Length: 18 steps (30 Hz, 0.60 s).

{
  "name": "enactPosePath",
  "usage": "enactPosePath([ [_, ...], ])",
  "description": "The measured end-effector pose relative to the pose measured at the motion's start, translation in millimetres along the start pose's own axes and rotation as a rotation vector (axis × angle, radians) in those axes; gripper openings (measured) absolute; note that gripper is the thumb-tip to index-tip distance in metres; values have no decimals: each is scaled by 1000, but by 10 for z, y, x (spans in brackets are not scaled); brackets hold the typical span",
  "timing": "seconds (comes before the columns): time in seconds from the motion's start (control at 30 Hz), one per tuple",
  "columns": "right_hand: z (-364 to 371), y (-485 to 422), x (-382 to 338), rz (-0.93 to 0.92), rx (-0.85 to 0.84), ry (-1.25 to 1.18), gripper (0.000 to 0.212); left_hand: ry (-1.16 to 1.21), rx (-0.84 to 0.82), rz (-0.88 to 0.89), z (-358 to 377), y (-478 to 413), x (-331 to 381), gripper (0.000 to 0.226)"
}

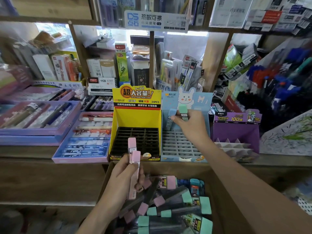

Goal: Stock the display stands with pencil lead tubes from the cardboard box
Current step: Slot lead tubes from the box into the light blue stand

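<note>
Stocking step, early stage. Two pencil lead tubes, one green-capped tube (183, 113) and one blue-capped tube (170, 119), are held upright over the back rows of the blue rabbit display stand (182, 158), with the fingers of the right hand (192, 128) clamped around them. The stand's grey slot grid shows no seated tubes. The left hand (121, 181) hangs above the cardboard box (177, 168) with its fingers curled round two pink-capped tubes (134, 168). The box below holds a loose heap of tubes (168, 205) with pink, green and blue caps. The yellow display stand (136, 115), just left of the blue one, has a black grid that appears unfilled. A purple stand (236, 130) sits to the right on the same shelf (42, 151). The next move probably calls for lining one tube's lower end up with a single slot, then pushing it straight down while the second tube is kept in the grip.
</note>
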State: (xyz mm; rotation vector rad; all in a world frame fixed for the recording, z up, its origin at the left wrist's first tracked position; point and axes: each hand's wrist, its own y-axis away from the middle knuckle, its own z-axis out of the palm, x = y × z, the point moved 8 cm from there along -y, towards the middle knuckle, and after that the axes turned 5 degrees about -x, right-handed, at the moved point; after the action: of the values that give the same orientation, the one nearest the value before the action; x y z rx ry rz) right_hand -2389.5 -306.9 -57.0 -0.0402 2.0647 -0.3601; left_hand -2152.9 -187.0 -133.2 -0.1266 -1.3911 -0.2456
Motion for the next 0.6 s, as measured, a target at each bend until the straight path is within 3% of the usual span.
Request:
enactPosePath([
  [0.17,78,-32,23,4,-56,7,4,-1,-5,2,-13,-24,-32,15],
  [0.33,117,-58,11,0,-38,17,5,35,-2,15,-22,-41,-55,15],
  [0.6,198,-47,94,43,19,22,23,75,-18,18,-37,-100,-152,12],
])
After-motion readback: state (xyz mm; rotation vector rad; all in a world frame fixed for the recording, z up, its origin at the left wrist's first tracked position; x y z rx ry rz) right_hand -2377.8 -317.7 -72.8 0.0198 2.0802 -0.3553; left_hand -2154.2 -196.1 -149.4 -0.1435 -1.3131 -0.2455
